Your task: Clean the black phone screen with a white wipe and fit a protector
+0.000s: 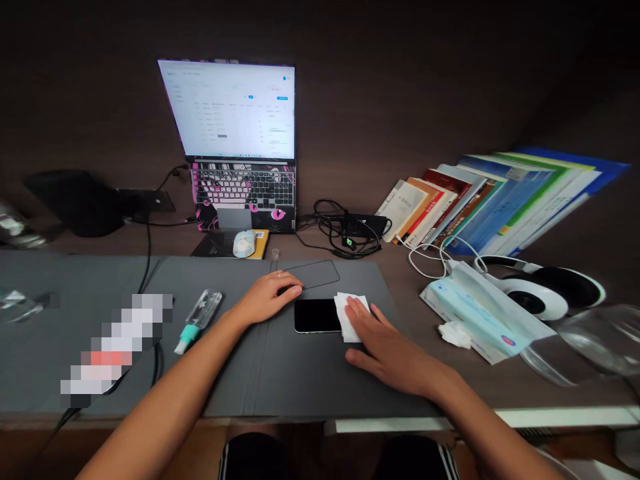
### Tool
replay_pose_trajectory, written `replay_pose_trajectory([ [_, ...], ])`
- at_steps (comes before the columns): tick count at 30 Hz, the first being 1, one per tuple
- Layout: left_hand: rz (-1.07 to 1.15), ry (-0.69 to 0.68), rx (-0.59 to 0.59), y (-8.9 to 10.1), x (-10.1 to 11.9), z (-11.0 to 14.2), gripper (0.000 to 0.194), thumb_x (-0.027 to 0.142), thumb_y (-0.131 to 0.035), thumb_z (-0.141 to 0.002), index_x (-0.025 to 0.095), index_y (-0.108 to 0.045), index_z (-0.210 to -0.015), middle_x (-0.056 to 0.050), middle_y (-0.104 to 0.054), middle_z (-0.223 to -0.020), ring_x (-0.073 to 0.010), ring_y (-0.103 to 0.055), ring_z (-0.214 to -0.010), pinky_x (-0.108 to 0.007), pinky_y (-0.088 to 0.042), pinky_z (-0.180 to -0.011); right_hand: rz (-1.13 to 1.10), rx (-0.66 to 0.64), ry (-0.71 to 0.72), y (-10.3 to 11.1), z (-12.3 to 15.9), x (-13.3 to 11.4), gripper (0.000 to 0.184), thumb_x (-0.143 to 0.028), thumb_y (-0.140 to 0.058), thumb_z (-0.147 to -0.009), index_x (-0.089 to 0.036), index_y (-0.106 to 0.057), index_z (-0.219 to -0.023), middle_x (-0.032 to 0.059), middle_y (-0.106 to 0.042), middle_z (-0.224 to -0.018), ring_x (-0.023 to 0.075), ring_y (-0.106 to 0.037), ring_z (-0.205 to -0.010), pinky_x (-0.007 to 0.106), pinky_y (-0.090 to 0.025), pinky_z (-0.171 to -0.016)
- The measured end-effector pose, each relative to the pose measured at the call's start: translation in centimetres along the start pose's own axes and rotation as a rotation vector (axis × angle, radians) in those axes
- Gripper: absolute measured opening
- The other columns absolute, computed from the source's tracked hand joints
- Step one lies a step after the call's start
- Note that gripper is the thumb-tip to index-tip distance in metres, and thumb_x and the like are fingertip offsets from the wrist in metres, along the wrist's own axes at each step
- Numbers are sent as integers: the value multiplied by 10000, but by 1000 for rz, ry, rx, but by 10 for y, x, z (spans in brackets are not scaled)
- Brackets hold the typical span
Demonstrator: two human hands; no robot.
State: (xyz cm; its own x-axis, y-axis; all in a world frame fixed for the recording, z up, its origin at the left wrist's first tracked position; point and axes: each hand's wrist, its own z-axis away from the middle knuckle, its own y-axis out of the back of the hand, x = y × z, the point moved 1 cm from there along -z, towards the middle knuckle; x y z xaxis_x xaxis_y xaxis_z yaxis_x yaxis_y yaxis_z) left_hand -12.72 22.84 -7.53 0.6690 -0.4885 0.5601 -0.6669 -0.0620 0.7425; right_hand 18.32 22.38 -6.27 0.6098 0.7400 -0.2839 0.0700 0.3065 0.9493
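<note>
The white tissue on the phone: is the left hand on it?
No, the right hand lies on the tissue, while the left hand is apart from it.

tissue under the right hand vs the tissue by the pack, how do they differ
Shape: the flat tissue lies spread out; the crumpled tissue is a lump.
Place: the flat tissue covers one end of the phone; the crumpled tissue sits beside the tissue pack.
Contact: the right hand rests on the flat tissue; no hand touches the crumpled tissue.
Both are white.
</note>
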Motion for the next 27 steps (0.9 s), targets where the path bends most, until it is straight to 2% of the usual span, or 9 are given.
replay_pose_trajectory([
  [3, -1, -16, 2, 2, 1, -2, 459, 481, -361, -1072, 208, -728, -1108, -74, -743, -1141, -228, -656, -1094, -397, -497, -1003, -2, -2, 4, 2, -11, 3, 875, -669, -356, -1011, -109, -122, -1642, 189, -89, -1676, 337, -80, -1568, 575, -158, -1274],
  [7, 1, -37, 27, 5, 1, -3, 498, 488, -320, -1080, 211, -733, -1086, -73, -743, -1133, -227, -655, -1089, -390, -496, -1003, -10, -83, -63, 5, -25, -6, 1021, -756, -356, -961, -27, -101, -1628, 220, -17, -1672, 365, -22, -1564, 553, -148, -1280],
  [11, 12, -26, 56, 5, -2, -3, 501, 498, -317, -1077, 212, -727, -1121, -67, -744, -1155, -232, -656, -1089, -421, -471, -1045, -26, -146, -37, 7, -47, -33, 1137, -831, -360, -906, 36, -137, -1607, 254, -13, -1662, 380, 1, -1562, 541, -120, -1286],
  [15, 18, 0, 74, 3, -6, -2, 541, 503, -272, -1083, 216, -728, -1131, -59, -744, -1169, -232, -655, -1102, -422, -466, -1057, -49, -107, 34, 1, -66, -64, 1191, -864, -403, -864, 35, -156, -1605, 264, -25, -1655, 403, 2, -1557, 561, -121, -1281],
  [18, 11, 7, 82, 3, -8, -2, 551, 495, -256, -1085, 213, -726, -1135, -57, -744, -1170, -229, -652, -1107, -416, -472, -1053, -40, -106, 54, -3, -71, -80, 1211, -846, -454, -859, 59, -133, -1598, 277, 2, -1648, 402, 11, -1557, 542, -99, -1288],
  [23, -3, 13, 91, 3, -9, -3, 514, 453, -272, -1087, 216, -726, -1121, -49, -741, -1169, -219, -641, -1104, -424, -463, -1066, -11, -73, 117, -9, -62, -85, 1101, -767, -478, -913, 44, -181, -1596, 269, -40, -1655, 368, -27, -1566, 500, -119, -1296],
  [27, -35, 55, 114, 1, -14, -3, 442, 447, -345, -1071, 210, -712, -1140, -58, -727, -1180, -232, -611, -1122, -442, -473, -1056, 12, -13, 192, -14, -54, -81, 792, -556, -454, -1023, -29, -287, -1590, 234, -147, -1661, 324, -108, -1568, 505, -187, -1287],
])
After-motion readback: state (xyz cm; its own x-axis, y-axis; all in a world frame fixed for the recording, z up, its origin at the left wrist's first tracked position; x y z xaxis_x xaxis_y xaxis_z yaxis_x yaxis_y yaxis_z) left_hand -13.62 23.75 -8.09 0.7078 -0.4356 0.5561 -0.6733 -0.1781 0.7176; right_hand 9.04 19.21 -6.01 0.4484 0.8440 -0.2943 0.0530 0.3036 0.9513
